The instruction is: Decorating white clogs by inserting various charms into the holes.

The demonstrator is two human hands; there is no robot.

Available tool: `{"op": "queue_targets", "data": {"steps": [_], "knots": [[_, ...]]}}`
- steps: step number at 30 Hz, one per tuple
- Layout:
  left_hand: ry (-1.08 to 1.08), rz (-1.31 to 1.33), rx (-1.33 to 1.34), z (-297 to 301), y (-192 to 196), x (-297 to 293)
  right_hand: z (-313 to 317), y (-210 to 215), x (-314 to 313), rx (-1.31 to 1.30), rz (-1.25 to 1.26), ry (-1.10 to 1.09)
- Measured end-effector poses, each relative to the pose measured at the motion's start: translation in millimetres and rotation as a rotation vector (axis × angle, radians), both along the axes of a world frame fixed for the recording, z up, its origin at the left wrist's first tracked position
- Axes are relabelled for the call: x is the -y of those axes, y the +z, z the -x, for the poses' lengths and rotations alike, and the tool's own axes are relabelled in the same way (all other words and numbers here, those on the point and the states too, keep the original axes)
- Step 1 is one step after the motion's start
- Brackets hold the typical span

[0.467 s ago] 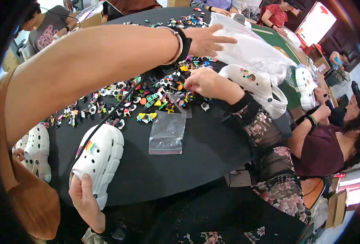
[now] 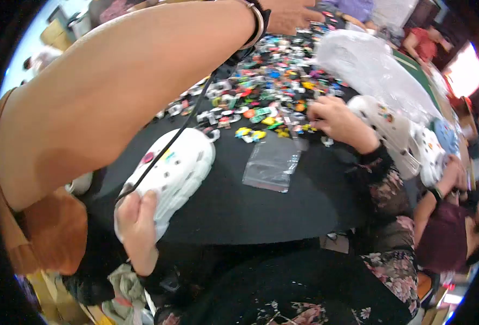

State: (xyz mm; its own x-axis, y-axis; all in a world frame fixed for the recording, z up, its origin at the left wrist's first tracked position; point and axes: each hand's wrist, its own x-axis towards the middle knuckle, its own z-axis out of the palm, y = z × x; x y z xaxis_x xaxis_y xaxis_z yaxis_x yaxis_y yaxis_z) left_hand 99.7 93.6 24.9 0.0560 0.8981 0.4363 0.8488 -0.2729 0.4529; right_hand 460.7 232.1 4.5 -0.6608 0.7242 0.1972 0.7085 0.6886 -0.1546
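My left hand [image 2: 138,225] is closed on the heel end of a white clog [image 2: 182,162], which is tilted with its toe pointing away. A pink charm [image 2: 148,157] and a yellow-and-blue charm [image 2: 169,156] sit on its upper. At the near right edge of a wide pile of shoe charms [image 2: 261,112] is my right hand [image 2: 339,120], its fingers bent together; what they hold, if anything, is hidden. Between my hands lies a clear zip bag [image 2: 272,165], with yellow-and-blue charms [image 2: 250,134] just beyond it.
A co-worker's bare arm [image 2: 142,70] crosses from the left over the pile, a black cord [image 2: 185,124] hanging below it. To the right stand another white clog [image 2: 385,127] and a large clear plastic bag [image 2: 375,70]. Another person's hand [image 2: 455,172] holds a white clog [image 2: 430,154].
The view has shifted, so the table sits further right. The co-worker's arm reaches farther over the pile. My left hand still holds the clog; my right hand stays by the charms.
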Motion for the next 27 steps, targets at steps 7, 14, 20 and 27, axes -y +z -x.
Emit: {"op": "queue_targets", "data": {"steps": [7, 14, 20, 27], "knots": [[0.324, 0.126, 0.68, 32, 12, 133, 88, 28, 24, -0.38, 0.379, 0.048], [0.256, 0.126, 0.555, 26, -2, 144, 165, 45, 78, -0.654, 0.922, 0.435], [0.25, 0.137, 0.507, 24, 2, 142, 216, 33, 107, -0.655, 0.862, 0.442], [0.243, 0.106, 0.593, 33, 2, 136, 233, 23, 107, -0.705, 0.905, 0.382]]}}
